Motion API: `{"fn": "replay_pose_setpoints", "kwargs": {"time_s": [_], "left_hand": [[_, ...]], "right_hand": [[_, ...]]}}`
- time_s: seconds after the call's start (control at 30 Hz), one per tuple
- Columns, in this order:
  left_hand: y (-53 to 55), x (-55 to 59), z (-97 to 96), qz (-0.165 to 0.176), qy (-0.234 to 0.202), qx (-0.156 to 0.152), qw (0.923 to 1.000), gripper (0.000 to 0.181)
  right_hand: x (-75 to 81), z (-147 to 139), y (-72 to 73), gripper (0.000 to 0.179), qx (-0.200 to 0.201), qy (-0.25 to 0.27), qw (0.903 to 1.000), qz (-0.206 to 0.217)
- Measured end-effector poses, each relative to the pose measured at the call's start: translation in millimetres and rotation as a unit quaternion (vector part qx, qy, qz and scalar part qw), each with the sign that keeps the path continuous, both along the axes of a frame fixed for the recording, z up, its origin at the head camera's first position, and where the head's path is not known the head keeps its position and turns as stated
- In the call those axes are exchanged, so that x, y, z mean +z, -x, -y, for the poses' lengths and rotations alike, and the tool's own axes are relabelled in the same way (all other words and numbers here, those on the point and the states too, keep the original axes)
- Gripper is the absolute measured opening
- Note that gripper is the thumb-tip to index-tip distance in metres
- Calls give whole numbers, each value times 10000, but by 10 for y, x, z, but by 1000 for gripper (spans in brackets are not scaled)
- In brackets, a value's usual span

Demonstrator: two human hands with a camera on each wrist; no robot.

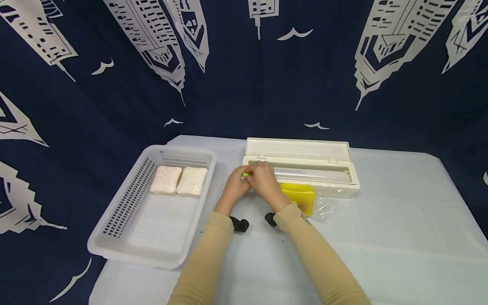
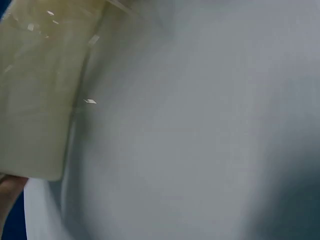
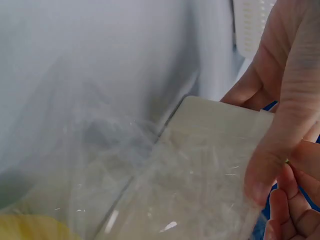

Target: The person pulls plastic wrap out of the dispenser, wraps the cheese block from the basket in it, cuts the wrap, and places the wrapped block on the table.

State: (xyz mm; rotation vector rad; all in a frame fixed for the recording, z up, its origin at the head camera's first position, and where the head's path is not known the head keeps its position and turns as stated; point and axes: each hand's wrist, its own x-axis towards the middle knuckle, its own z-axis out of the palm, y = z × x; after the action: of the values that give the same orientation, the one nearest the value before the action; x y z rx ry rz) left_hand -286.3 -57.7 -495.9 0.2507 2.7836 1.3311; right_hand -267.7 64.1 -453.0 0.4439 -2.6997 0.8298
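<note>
A cream cling film dispenser (image 1: 331, 190) stands with its lid raised, a roll of clear film (image 1: 312, 174) inside. Both hands meet at its left end. My left hand (image 1: 235, 186) grips that end, its thumb (image 3: 261, 182) over the film-covered front. A small green piece (image 1: 245, 174) shows between the hands. My right hand (image 1: 264, 180) has curled fingers (image 3: 280, 210) close to the green piece; what they pinch is hidden. Under the right forearm lies a yellow block (image 1: 299, 195) in clear film. Loose film (image 3: 110, 165) hangs over the dispenser's front.
To the left stands a white perforated basket (image 1: 135, 264). Inside are a pinkish speckled block (image 1: 166, 180) and a cream speckled block (image 1: 192, 181), side by side. Crumpled clear film (image 1: 325, 207) lies right of the yellow block, on the white-covered table (image 1: 400, 237). A dark patterned curtain (image 1: 267, 93) hangs behind.
</note>
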Motion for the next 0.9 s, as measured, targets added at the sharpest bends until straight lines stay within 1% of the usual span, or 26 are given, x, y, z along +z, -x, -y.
{"fn": "replay_pose_setpoints", "kwargs": {"time_s": [0.1,0.23,0.37,0.47,0.6,0.67,0.77,0.83,0.9], "left_hand": [[-2,-16,14,-219,102,-33,9997,48],[-6,-28,16,-502,161,-38,9986,48],[-14,-30,6,-609,177,42,9980,47],[-25,-32,-2,-653,218,25,9976,47],[-26,-23,-5,-557,75,-21,9984,53],[-22,-21,-9,-473,-27,5,9989,56],[-20,-18,-19,-417,-109,57,9991,61],[-14,-17,-17,-437,-82,82,9990,62],[-13,-12,-12,-441,-68,80,9990,63]], "right_hand": [[17,7,9,10,53,-239,9995,-212],[86,-10,19,5,208,-648,9972,-307],[126,-65,47,4,427,-952,9940,-313],[126,-138,74,5,601,-1105,9916,-292],[170,-287,100,5,824,-1346,9874,-62],[208,-416,101,4,850,-1432,9858,212],[257,-706,63,5,717,-1476,9844,643],[280,-933,15,6,529,-1428,9838,947],[284,-1165,-45,8,364,-1438,9831,1072]]}}
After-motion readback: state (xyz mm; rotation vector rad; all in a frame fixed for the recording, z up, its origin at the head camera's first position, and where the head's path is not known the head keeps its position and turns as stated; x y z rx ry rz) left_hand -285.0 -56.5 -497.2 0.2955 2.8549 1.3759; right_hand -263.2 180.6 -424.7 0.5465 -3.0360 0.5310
